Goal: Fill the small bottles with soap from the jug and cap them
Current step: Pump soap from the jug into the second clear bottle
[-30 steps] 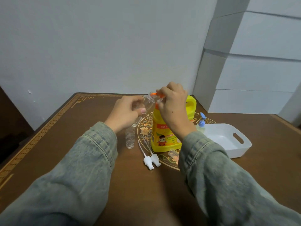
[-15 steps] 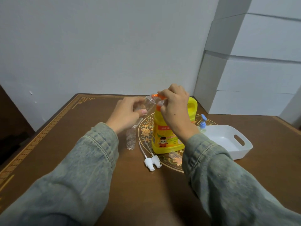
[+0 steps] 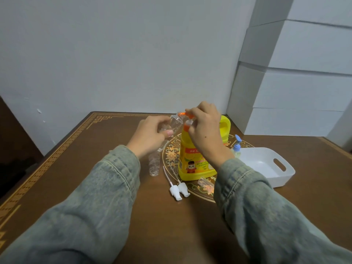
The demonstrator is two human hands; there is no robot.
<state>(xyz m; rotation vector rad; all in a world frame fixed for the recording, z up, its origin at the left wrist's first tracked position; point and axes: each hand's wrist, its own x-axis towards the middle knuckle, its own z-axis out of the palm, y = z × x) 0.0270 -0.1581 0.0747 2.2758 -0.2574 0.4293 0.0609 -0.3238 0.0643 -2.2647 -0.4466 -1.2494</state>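
1. Gripping a small clear bottle, the left hand curls its fingers around the bottle's lower body and tilts it so the open mouth sits just under the orange spout.
2. Above the yellow jug, the right hand has its fingers curled over the orange pump head, covering most of it.
3. The two hands are close together over the far middle of the bench, with the bottle between them.
4. Another clear bottle stands on the bench just left of the jug, below the left hand.
5. Two white pump caps lie in front of the jug, and a clear cap lies beside its base.
6. A white tray sits to the right, with a blue-topped bottle between it and the jug.
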